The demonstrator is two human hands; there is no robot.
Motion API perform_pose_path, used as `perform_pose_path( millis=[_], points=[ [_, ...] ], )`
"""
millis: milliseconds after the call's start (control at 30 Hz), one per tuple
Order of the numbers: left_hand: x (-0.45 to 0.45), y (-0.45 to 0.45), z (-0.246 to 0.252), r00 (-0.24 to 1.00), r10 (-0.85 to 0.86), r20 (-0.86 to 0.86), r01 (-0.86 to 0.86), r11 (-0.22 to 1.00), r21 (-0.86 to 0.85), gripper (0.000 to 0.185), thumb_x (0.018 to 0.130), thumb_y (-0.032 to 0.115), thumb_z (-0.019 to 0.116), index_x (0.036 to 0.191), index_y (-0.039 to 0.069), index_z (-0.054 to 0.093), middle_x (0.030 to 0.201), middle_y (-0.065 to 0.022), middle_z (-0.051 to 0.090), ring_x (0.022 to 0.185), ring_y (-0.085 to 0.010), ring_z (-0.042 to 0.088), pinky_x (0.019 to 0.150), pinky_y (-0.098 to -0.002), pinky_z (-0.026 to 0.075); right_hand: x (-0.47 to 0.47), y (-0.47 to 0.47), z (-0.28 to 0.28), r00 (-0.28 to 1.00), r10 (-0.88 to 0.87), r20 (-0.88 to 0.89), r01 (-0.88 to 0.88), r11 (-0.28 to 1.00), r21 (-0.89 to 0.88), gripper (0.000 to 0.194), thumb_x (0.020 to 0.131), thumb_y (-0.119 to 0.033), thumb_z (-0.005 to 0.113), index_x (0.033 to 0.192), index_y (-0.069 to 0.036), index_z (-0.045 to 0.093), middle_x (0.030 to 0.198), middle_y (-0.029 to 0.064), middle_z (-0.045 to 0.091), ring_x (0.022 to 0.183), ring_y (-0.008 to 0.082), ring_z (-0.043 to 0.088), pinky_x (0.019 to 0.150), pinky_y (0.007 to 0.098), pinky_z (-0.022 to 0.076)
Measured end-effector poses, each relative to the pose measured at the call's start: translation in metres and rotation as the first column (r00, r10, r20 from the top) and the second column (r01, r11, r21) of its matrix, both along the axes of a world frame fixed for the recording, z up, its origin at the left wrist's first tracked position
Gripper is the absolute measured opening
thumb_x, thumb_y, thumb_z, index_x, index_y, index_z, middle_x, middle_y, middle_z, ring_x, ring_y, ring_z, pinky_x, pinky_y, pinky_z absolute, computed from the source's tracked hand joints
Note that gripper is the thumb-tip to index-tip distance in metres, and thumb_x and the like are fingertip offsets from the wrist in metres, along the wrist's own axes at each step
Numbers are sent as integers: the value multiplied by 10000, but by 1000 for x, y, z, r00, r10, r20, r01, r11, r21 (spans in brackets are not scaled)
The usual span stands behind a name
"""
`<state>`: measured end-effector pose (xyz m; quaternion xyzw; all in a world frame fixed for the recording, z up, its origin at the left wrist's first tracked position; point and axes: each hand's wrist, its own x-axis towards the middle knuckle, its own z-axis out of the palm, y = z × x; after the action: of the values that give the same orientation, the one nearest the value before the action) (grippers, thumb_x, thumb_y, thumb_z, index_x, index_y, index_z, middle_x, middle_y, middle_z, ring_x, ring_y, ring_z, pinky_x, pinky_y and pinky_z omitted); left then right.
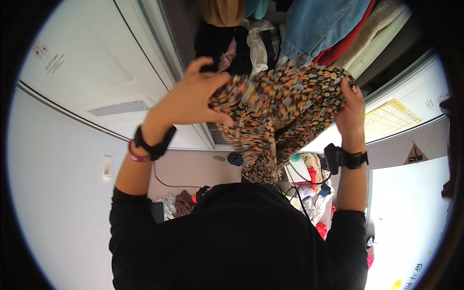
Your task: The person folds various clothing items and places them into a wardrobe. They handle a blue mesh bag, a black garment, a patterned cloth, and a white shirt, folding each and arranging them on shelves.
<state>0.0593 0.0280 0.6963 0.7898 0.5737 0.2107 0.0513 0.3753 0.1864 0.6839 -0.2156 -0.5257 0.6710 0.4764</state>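
A floral garment (268,108) in thin black fabric with orange, yellow and grey flowers hangs in front of the wardrobe opening, partly blurred. My right hand (351,112) grips its upper right edge, thumb over the cloth. At the garment's left edge is my left hand (192,96), fingers spread and the thumb lying against the fabric; the blur hides whether it grips. The lower part of the garment gathers into folds near my chest. Both wrists wear black strapped devices, and the left one has a dark red band as well.
Denim clothing (319,29), a red garment and dark and white clothes fill the wardrobe ahead. White sliding doors (87,54) flank it. Clothes (185,203) lie on the floor on both sides of me, with a white flat item (299,170) on the right. Black cables hang by my body.
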Motion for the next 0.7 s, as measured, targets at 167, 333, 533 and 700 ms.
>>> perform_pose_path(
  millis=[167,333,533,700],
  points=[
    [-14,-15,40,953,-186,-240,223,965,136,221,602,58,760,811,76,690,749,-29,632,856,-214,637,1223,-586,88,35,22,-14,996,29,-83,-26,999,44,294,1037,-146,464,1244,26,581,1137,107,690,1001,186,680,879,295,540],
    [-12,-30,63,919,-93,-383,167,972,166,281,638,-171,600,738,88,637,844,6,657,1184,-208,585,1224,-578,90,45,21,-12,988,-6,-152,19,996,86,300,1025,-106,460,1276,32,551,1160,129,679,1020,217,680,904,337,549],
    [-46,-52,67,927,-25,-375,154,936,318,302,633,-219,534,734,61,582,1158,-33,624,1309,-270,485,1125,-500,327,56,25,1,980,120,-159,-83,971,222,439,933,47,371,1342,13,527,1203,158,657,1071,237,664,944,354,547],
    [-59,-63,63,970,-2,-245,102,913,396,328,583,-260,457,761,1,545,1172,-93,607,1177,-351,571,883,-390,528,70,33,16,986,163,31,-166,957,237,365,915,-2,432,1234,73,593,1152,162,668,1035,229,662,949,319,510]
  ],
)
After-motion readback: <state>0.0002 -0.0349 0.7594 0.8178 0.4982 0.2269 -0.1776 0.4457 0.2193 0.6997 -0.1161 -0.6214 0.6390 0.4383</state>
